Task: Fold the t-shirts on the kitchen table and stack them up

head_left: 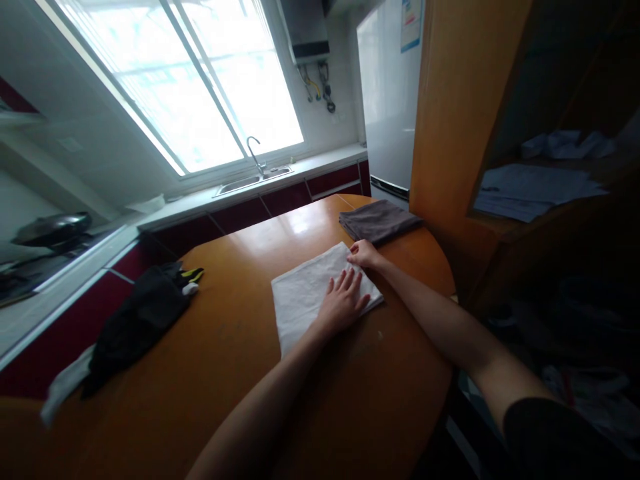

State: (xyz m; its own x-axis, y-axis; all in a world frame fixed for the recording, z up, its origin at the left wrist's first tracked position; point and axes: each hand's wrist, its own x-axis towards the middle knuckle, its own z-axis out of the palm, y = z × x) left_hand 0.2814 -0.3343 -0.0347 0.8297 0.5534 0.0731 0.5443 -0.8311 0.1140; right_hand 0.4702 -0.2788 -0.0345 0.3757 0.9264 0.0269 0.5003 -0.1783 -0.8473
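A white folded cloth (300,293), perhaps a garment, lies flat on the wooden table (235,373). My left hand (344,300) rests palm down on its right part, with the fingers spread. At the cloth's far right edge, the fingers of my right hand (364,255) are closed in a pinch on its border. Just beyond my right hand lies a grey-brown folded cloth (383,221), apart from the white one.
On the table's left side is a heap of dark clothing (145,307) with a white piece hanging over the edge. Behind the table run a counter with a sink (240,185) and a faucet (256,155). A wooden cabinet (460,120) stands close on the right.
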